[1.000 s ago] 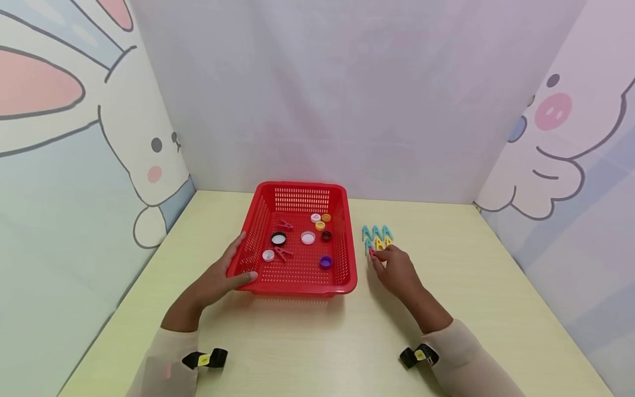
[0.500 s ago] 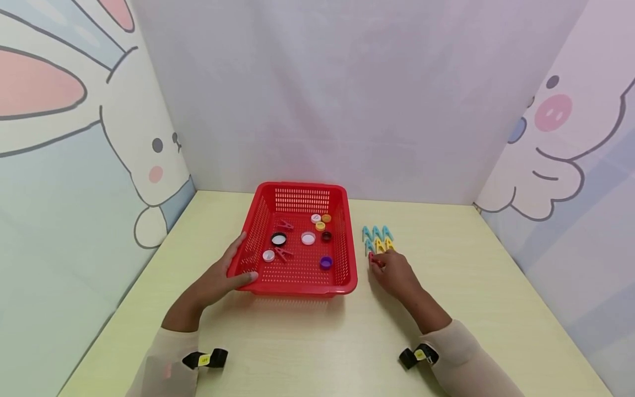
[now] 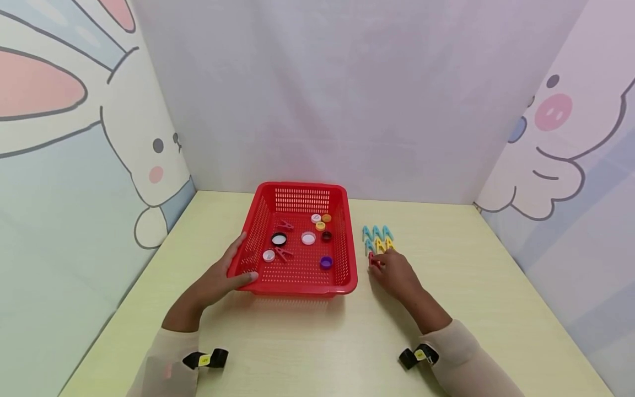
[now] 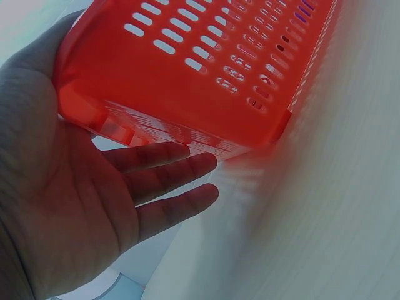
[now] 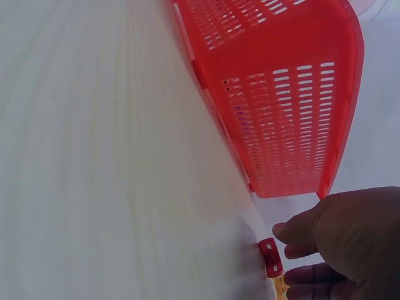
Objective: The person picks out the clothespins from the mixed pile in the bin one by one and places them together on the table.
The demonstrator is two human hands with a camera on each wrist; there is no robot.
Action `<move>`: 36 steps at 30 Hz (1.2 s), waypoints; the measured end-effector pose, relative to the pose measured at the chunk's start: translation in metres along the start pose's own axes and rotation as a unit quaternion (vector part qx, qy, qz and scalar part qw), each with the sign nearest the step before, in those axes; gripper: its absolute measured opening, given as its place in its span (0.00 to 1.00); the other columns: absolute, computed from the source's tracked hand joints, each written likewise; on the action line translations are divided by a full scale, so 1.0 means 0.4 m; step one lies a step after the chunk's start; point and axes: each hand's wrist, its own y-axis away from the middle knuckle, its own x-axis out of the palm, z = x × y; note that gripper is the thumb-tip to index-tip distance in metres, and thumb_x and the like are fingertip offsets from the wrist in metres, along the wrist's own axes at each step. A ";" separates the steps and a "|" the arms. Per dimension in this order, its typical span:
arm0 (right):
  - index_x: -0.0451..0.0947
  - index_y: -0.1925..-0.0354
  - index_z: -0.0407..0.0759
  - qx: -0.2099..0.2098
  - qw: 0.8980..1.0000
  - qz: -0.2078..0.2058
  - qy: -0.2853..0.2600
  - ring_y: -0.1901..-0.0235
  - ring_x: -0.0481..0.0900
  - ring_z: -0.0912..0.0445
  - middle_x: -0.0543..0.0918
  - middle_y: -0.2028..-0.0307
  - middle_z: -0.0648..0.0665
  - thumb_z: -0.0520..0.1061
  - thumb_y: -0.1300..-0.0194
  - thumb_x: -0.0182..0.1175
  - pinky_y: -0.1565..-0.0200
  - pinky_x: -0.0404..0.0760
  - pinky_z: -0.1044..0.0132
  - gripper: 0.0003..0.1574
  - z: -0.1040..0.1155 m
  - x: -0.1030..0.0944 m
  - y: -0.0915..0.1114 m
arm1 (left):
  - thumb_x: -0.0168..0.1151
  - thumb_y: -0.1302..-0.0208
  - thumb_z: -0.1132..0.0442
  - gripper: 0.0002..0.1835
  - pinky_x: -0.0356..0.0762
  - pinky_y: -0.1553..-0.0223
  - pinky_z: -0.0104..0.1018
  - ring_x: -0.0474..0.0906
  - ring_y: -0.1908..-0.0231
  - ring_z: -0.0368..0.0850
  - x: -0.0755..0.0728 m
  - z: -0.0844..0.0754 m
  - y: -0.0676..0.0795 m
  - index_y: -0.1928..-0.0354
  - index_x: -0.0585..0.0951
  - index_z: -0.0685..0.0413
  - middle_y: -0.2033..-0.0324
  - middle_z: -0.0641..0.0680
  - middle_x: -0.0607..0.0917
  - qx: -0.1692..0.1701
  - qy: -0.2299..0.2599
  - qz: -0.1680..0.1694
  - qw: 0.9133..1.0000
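My left hand [image 3: 218,281] holds the near left corner of a red plastic basket [image 3: 297,288], thumb over the rim. In the left wrist view its other fingers [image 4: 169,178] stretch outside the basket wall. My right hand [image 3: 395,273] is beside a red clothespin [image 3: 371,257], right of the basket. In the right wrist view this clothespin [image 5: 270,257] stands just off the fingertips, thumb and fingers parted. Behind it are several blue clothespins [image 3: 377,232] and yellow clothespins [image 3: 379,245] in rows. Part of the red clothespin is hidden by the hand.
Inside the basket lie a black-rimmed cap [image 3: 279,239], a purple cap [image 3: 326,262], a brown cap [image 3: 326,236], a yellow cap [image 3: 320,226] and several others. Two pink clothespins [image 3: 284,253] lie among them. A pale wall [image 3: 347,110] rises behind the table [image 3: 278,347].
My right hand has shifted slightly towards me with the red clothespin, which now stands in front of the blue one; its fingers have come off it. The left hand and basket stay put.
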 end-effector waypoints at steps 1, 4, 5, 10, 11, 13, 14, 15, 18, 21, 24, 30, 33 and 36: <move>0.92 0.44 0.42 -0.005 1.000 -0.010 0.002 0.63 0.76 0.51 0.83 0.61 0.42 0.49 0.29 0.74 0.66 0.74 0.63 0.19 0.001 -0.003 0.002 | 0.77 0.35 0.57 0.66 0.93 0.46 0.52 0.66 0.25 0.74 0.000 0.000 0.000 0.10 0.38 0.37 0.21 0.68 0.61 -0.001 0.000 0.000 1.000; 0.92 0.44 0.40 -0.021 0.999 -0.039 0.003 0.64 0.78 0.51 0.85 0.58 0.39 0.51 0.29 0.74 0.66 0.75 0.63 0.21 0.003 -0.012 0.007 | 0.77 0.35 0.56 0.66 0.93 0.46 0.52 0.66 0.25 0.74 0.000 0.001 0.000 0.10 0.38 0.37 0.21 0.68 0.61 -0.001 -0.002 -0.002 1.000; 0.91 0.44 0.40 -0.023 0.999 -0.046 0.002 0.64 0.78 0.51 0.86 0.57 0.39 0.51 0.29 0.74 0.66 0.76 0.63 0.22 0.003 -0.014 0.009 | 0.77 0.35 0.56 0.66 0.93 0.46 0.52 0.66 0.25 0.74 0.000 0.002 0.000 0.10 0.38 0.37 0.21 0.68 0.61 -0.001 -0.002 -0.002 1.000; 0.91 0.43 0.39 -0.027 0.998 -0.053 -0.001 0.63 0.80 0.50 0.87 0.55 0.38 0.52 0.29 0.74 0.65 0.79 0.62 0.23 0.006 -0.021 0.014 | 0.77 0.35 0.57 0.66 0.93 0.47 0.52 0.67 0.25 0.73 0.002 0.002 0.000 0.10 0.38 0.36 0.21 0.67 0.61 -0.003 -0.002 -0.003 1.000; 0.91 0.43 0.38 -0.028 0.998 -0.051 -0.001 0.62 0.80 0.50 0.87 0.54 0.38 0.51 0.29 0.74 0.65 0.80 0.61 0.23 0.006 -0.021 0.015 | 0.77 0.35 0.57 0.65 0.93 0.47 0.52 0.67 0.25 0.73 0.003 0.002 0.000 0.10 0.38 0.36 0.21 0.67 0.62 -0.002 -0.002 -0.002 1.000; 0.90 0.42 0.38 -0.031 0.998 -0.054 -0.002 0.61 0.82 0.49 0.87 0.53 0.38 0.51 0.29 0.74 0.63 0.82 0.60 0.24 0.007 -0.024 0.019 | 0.77 0.35 0.57 0.66 0.93 0.47 0.51 0.67 0.25 0.73 0.004 0.001 -0.001 0.10 0.38 0.37 0.21 0.68 0.62 -0.001 -0.003 0.000 1.000; 0.90 0.42 0.37 -0.034 0.998 -0.058 -0.003 0.60 0.82 0.49 0.87 0.53 0.37 0.50 0.29 0.74 0.63 0.83 0.59 0.24 0.008 -0.026 0.022 | 0.77 0.35 0.56 0.66 0.93 0.47 0.51 0.67 0.26 0.73 0.005 0.000 -0.001 0.10 0.38 0.38 0.21 0.68 0.62 0.000 -0.003 0.001 1.000; 0.90 0.42 0.37 -0.040 0.997 -0.063 -0.004 0.59 0.83 0.48 0.87 0.52 0.37 0.50 0.29 0.74 0.62 0.83 0.58 0.24 0.009 -0.028 0.024 | 0.77 0.35 0.56 0.66 0.93 0.47 0.51 0.67 0.26 0.73 0.006 -0.001 -0.001 0.10 0.38 0.38 0.21 0.68 0.62 0.001 -0.004 0.001 1.000; 0.89 0.41 0.35 -0.055 0.995 -0.083 -0.009 0.61 0.82 0.48 0.86 0.52 0.35 0.49 0.28 0.73 0.63 0.82 0.58 0.24 0.018 -0.042 0.031 | 0.78 0.36 0.56 0.66 0.93 0.47 0.51 0.67 0.25 0.74 0.006 -0.003 -0.002 0.10 0.38 0.38 0.21 0.68 0.62 0.002 -0.004 0.001 1.000; 0.88 0.40 0.34 -0.070 0.993 -0.099 -0.016 0.62 0.81 0.46 0.86 0.52 0.33 0.47 0.28 0.72 0.64 0.80 0.60 0.24 0.029 -0.060 0.033 | 0.78 0.36 0.57 0.66 0.93 0.47 0.52 0.66 0.25 0.74 0.005 -0.003 -0.001 0.10 0.39 0.37 0.21 0.67 0.62 -0.003 -0.005 -0.003 1.000; 0.88 0.40 0.34 -0.085 0.990 -0.112 -0.022 0.61 0.82 0.44 0.86 0.54 0.35 0.46 0.28 0.73 0.63 0.82 0.59 0.24 0.040 -0.074 0.035 | 0.77 0.35 0.57 0.65 0.93 0.46 0.52 0.66 0.25 0.74 0.005 -0.002 -0.001 0.10 0.38 0.37 0.21 0.67 0.62 -0.005 -0.004 -0.005 1.000; 0.88 0.40 0.36 -0.121 0.985 -0.121 -0.023 0.58 0.83 0.46 0.85 0.53 0.39 0.46 0.29 0.74 0.60 0.86 0.57 0.23 0.073 -0.086 0.049 | 0.77 0.35 0.57 0.65 0.93 0.46 0.52 0.67 0.25 0.74 0.005 0.002 -0.001 0.10 0.38 0.38 0.21 0.68 0.63 -0.002 -0.004 -0.003 1.000; 0.88 0.39 0.37 -0.140 0.983 -0.115 -0.012 0.56 0.83 0.48 0.84 0.51 0.41 0.47 0.30 0.75 0.59 0.87 0.57 0.25 0.103 -0.095 0.051 | 0.77 0.35 0.57 0.65 0.93 0.47 0.52 0.67 0.25 0.74 0.004 0.001 0.000 0.10 0.38 0.38 0.21 0.68 0.63 0.000 -0.003 -0.002 1.000; 0.87 0.37 0.38 -0.154 0.983 -0.102 -0.001 0.54 0.83 0.48 0.84 0.48 0.41 0.48 0.30 0.76 0.58 0.89 0.58 0.27 0.142 -0.104 0.051 | 0.76 0.35 0.57 0.65 0.93 0.47 0.52 0.67 0.25 0.74 0.002 -0.002 0.000 0.10 0.38 0.38 0.21 0.68 0.62 0.003 -0.003 -0.001 1.000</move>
